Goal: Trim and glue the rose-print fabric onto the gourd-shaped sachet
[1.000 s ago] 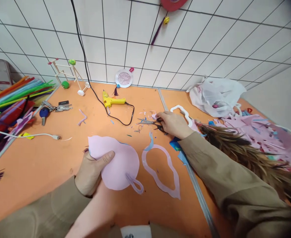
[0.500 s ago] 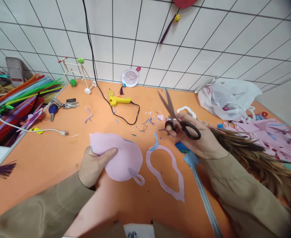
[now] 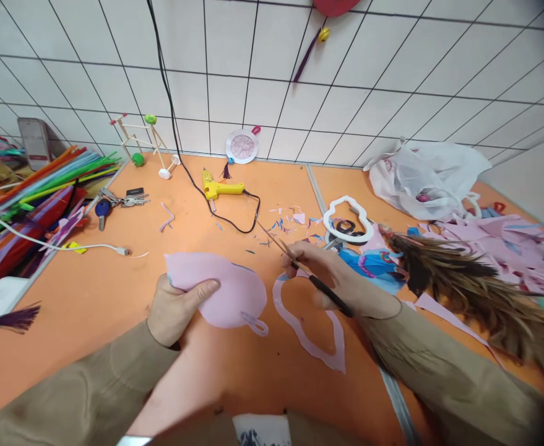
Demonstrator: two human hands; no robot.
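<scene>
My left hand (image 3: pixel 179 306) pinches a pink felt piece (image 3: pixel 229 288), thumb on top, at its left side. A thin blue edge shows behind the pink, and a small loop (image 3: pixel 255 323) hangs at its lower right. In my right hand (image 3: pixel 332 279) is a pair of black-handled scissors (image 3: pixel 315 282), the blades pointing up and left toward the glue gun's cord. Below that hand, a pink felt outline (image 3: pixel 297 328) with its middle cut out lies on the orange table (image 3: pixel 234 384), partly covered by the hand.
A yellow glue gun (image 3: pixel 223 188) lies at the back among scattered felt scraps (image 3: pixel 283 223). Right of them are a white wavy frame (image 3: pixel 330 217), brown feathers (image 3: pixel 461 291), pink offcuts (image 3: pixel 508 248) and a plastic bag (image 3: pixel 424 179). Leftward are keys (image 3: pixel 127 199) and coloured pipe cleaners (image 3: pixel 53 186).
My right hand has brought the scissors down and to the left, tilting the blades leftward over the pink outline. The left hand keeps its hold on the felt piece.
</scene>
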